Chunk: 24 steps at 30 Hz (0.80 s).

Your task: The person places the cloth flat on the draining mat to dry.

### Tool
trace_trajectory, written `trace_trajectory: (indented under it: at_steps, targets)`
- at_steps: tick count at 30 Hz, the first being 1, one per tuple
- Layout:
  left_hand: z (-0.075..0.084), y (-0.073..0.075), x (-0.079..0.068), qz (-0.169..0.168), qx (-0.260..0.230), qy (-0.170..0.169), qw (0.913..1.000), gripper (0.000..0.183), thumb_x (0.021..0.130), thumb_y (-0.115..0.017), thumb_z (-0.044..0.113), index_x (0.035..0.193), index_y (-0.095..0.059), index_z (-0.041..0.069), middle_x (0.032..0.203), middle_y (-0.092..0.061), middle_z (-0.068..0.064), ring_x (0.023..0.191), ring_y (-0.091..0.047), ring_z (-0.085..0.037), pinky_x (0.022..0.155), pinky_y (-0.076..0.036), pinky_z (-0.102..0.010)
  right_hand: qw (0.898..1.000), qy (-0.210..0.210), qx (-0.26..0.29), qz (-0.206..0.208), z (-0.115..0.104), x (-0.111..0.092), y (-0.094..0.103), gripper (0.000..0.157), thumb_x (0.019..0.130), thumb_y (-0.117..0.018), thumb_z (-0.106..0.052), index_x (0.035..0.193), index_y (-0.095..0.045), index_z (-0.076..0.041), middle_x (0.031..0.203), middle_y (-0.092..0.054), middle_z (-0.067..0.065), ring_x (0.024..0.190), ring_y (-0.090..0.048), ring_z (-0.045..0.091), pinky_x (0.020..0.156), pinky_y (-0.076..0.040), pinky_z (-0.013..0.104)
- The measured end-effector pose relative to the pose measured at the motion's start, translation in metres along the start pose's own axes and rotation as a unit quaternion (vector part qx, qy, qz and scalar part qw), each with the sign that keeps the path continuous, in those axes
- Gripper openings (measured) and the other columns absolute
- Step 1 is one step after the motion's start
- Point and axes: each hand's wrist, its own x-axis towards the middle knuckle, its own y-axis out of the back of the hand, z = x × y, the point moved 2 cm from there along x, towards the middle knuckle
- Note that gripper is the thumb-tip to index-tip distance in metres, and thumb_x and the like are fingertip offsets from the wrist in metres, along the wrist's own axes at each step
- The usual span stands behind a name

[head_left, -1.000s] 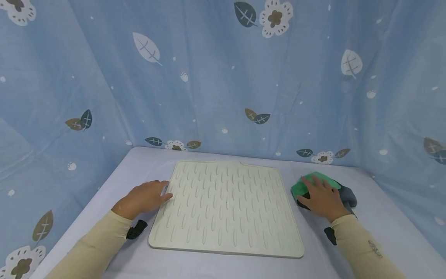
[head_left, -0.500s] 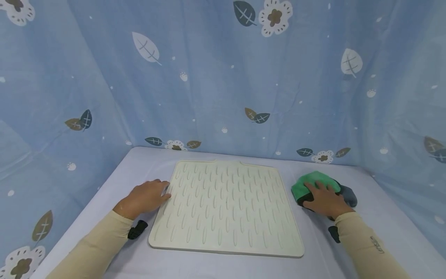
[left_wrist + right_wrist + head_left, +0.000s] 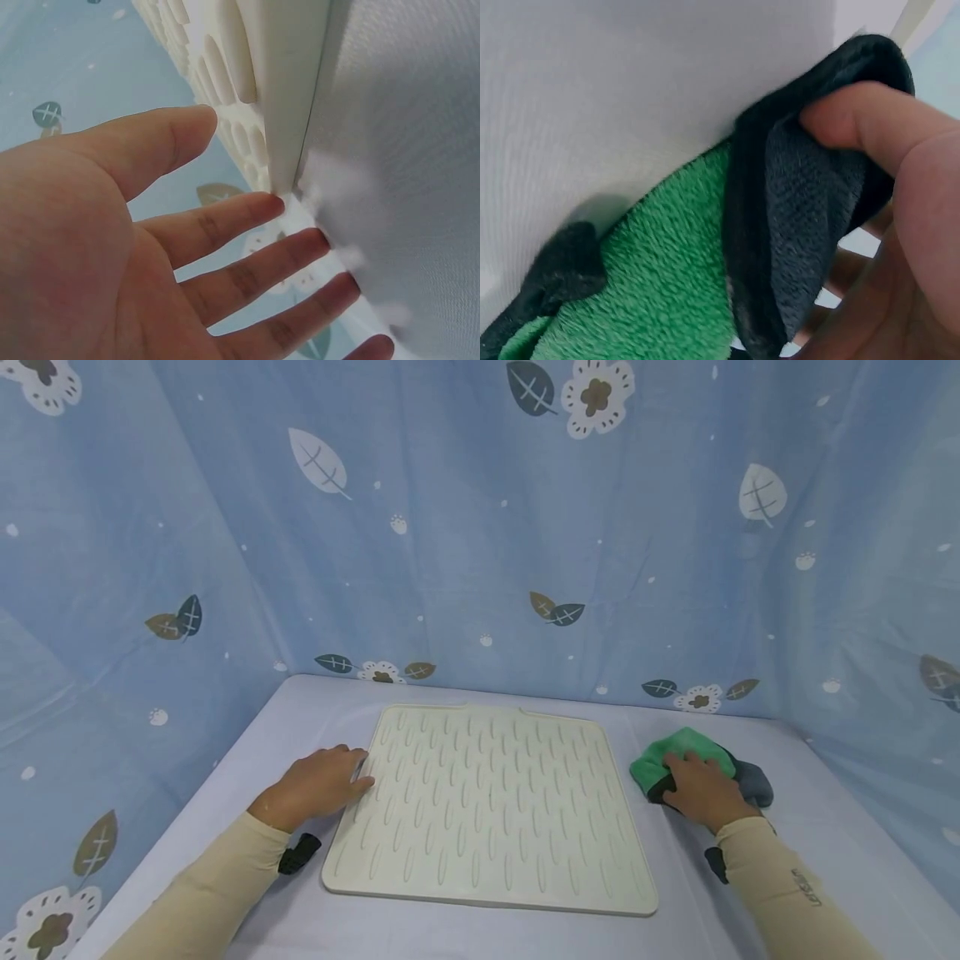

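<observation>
A pale cream mat with raised oval ridges lies flat in the middle of the white table. My left hand is at the mat's left edge. In the left wrist view its fingers are extended, tips down at the tabletop beside the mat's side, and the thumb is held apart. To the mat's right is a crumpled microfiber cloth, green on one face and dark grey on the other, with black edging. My right hand pinches its grey fold between thumb and fingers, the fingers partly hidden behind the cloth.
White cloth covers the tabletop. A blue curtain with leaves and flowers rises behind and along both sides. A black strap shows under the left wrist.
My right hand has drawn back slightly over the cloth, its fingers moving from spread across the green face to gathered at the near side. The left hand and mat have hardly moved.
</observation>
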Motion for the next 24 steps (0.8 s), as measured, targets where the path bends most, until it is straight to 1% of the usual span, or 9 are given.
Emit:
trace_trajectory:
  at_steps: [2, 5, 9, 11, 16, 19, 24]
  targets:
    - [0.000, 0.000, 0.000, 0.001, 0.000, 0.000, 1.0000, 0.054, 0.088, -0.060, 0.034, 0.128, -0.051, -0.002, 0.122, -0.055, -0.023, 0.110, -0.055, -0.038, 0.086, -0.046, -0.052, 1.000, 0.001, -0.001, 0.012, 0.000, 0.000, -0.002, 0.054, 0.082, -0.064, -0.017, 0.129, -0.046, 0.003, 0.124, -0.045, 0.034, 0.107, -0.042, 0.059, 0.071, -0.039, 0.071]
    - [0.001, 0.000, 0.000, 0.001, -0.002, -0.001, 1.0000, 0.054, 0.088, -0.060, 0.033, 0.127, -0.051, -0.002, 0.122, -0.055, -0.023, 0.110, -0.055, -0.038, 0.086, -0.046, -0.053, 0.999, 0.002, 0.002, 0.036, 0.001, 0.000, -0.003, 0.051, 0.082, -0.064, -0.014, 0.127, -0.047, 0.003, 0.121, -0.049, 0.032, 0.105, -0.046, 0.056, 0.070, -0.042, 0.067]
    - [0.001, 0.000, 0.000, 0.004, -0.003, 0.001, 1.0000, 0.054, 0.088, -0.060, 0.033, 0.127, -0.051, -0.002, 0.122, -0.055, -0.023, 0.111, -0.055, -0.039, 0.086, -0.045, -0.054, 0.997, -0.002, 0.027, 0.067, 0.002, 0.001, 0.002, 0.045, 0.083, -0.062, -0.008, 0.122, -0.048, 0.006, 0.109, -0.055, 0.031, 0.094, -0.056, 0.048, 0.063, -0.047, 0.060]
    - [0.001, 0.000, 0.000, 0.003, -0.002, 0.004, 1.0000, 0.054, 0.088, -0.060, 0.033, 0.127, -0.051, -0.002, 0.123, -0.055, -0.023, 0.111, -0.055, -0.039, 0.086, -0.045, -0.054, 0.996, -0.010, 0.038, 0.084, 0.003, 0.003, 0.004, 0.044, 0.084, -0.061, -0.008, 0.123, -0.046, 0.006, 0.107, -0.055, 0.031, 0.091, -0.058, 0.047, 0.059, -0.046, 0.059]
    - [0.001, 0.000, 0.000, 0.004, -0.002, 0.008, 1.0000, 0.054, 0.088, -0.060, 0.034, 0.127, -0.051, -0.001, 0.123, -0.055, -0.023, 0.110, -0.055, -0.039, 0.085, -0.045, -0.054, 0.988, -0.028, 0.044, 0.144, 0.004, 0.004, 0.009, 0.045, 0.085, -0.059, -0.010, 0.123, -0.044, 0.008, 0.105, -0.055, 0.033, 0.086, -0.059, 0.047, 0.058, -0.047, 0.057]
    - [0.001, 0.000, 0.000, 0.006, -0.003, 0.006, 1.0000, 0.053, 0.088, -0.060, 0.033, 0.127, -0.051, -0.001, 0.122, -0.055, -0.023, 0.109, -0.056, -0.039, 0.084, -0.046, -0.054, 0.982, -0.025, 0.049, 0.180, 0.003, 0.004, 0.012, 0.043, 0.084, -0.061, -0.011, 0.119, -0.045, 0.008, 0.099, -0.057, 0.032, 0.078, -0.061, 0.044, 0.057, -0.047, 0.055]
    - [0.001, 0.000, -0.001, 0.008, -0.003, 0.006, 0.9999, 0.054, 0.088, -0.060, 0.033, 0.127, -0.051, -0.001, 0.121, -0.056, -0.023, 0.107, -0.057, -0.038, 0.083, -0.047, -0.053, 0.974, -0.026, 0.062, 0.217, 0.000, 0.003, 0.018, 0.043, 0.084, -0.060, -0.012, 0.120, -0.044, 0.007, 0.096, -0.056, 0.031, 0.070, -0.060, 0.040, 0.050, -0.045, 0.053]
